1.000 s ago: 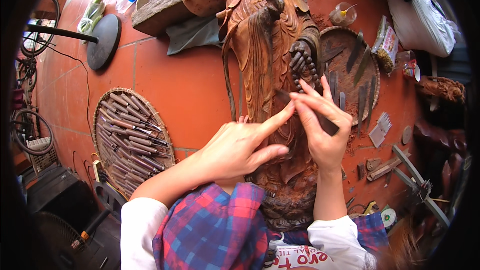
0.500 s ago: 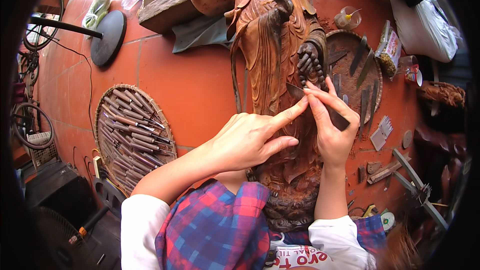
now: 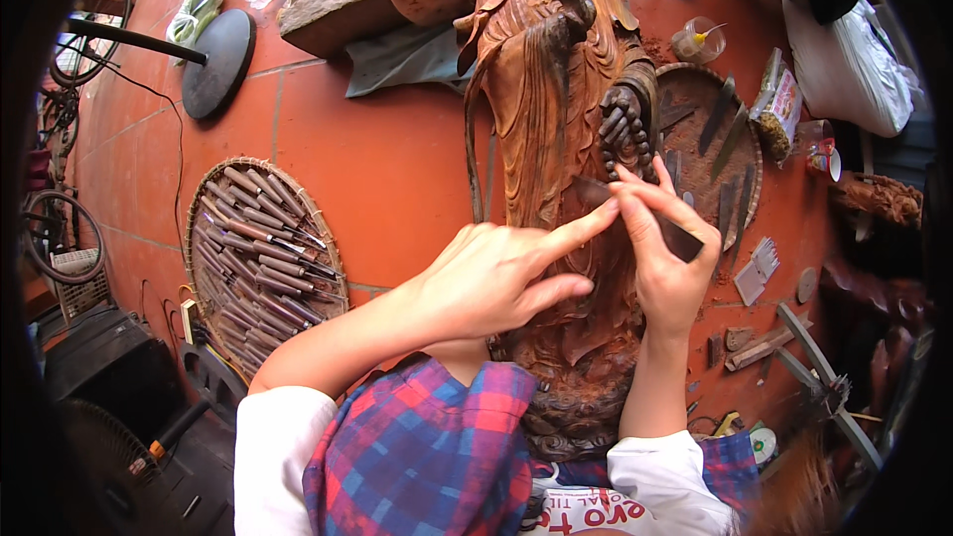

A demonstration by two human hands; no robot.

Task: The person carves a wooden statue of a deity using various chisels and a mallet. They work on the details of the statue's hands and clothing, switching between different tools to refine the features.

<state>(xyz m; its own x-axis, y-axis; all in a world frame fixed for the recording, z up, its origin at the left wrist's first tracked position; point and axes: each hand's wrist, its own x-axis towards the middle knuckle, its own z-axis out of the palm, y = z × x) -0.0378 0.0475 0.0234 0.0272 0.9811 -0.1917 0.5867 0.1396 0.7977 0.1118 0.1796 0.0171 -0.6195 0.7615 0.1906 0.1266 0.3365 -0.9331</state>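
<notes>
A carved wooden statue of a robed figure (image 3: 531, 119) lies in front of me, its beaded hand dark and its robe in long folds. My right hand (image 3: 673, 263) pinches a thin, dark, flat blade (image 3: 681, 240) between thumb and fingers. The blade's pointed end rests on or just over the robe below the statue's hand; exact contact is hard to see. My left hand (image 3: 486, 273) has its index finger stretched out to the blade beside my right fingertips. Its thumb stands apart, and the other fingers are partly hidden.
On the left sits a round woven tray (image 3: 328, 228) of wooden-handled carving tools. Another woven tray (image 3: 710, 164) at right holds several dark flat blades. A wooden block (image 3: 333, 15), a black round base (image 3: 218, 65), a plastic cup (image 3: 699, 40) and a white sack (image 3: 849, 69) stand farther off.
The whole view has shifted slightly. Both hands keep nearly the same pose at the same part of the robe, with the blade still in the right hand.
</notes>
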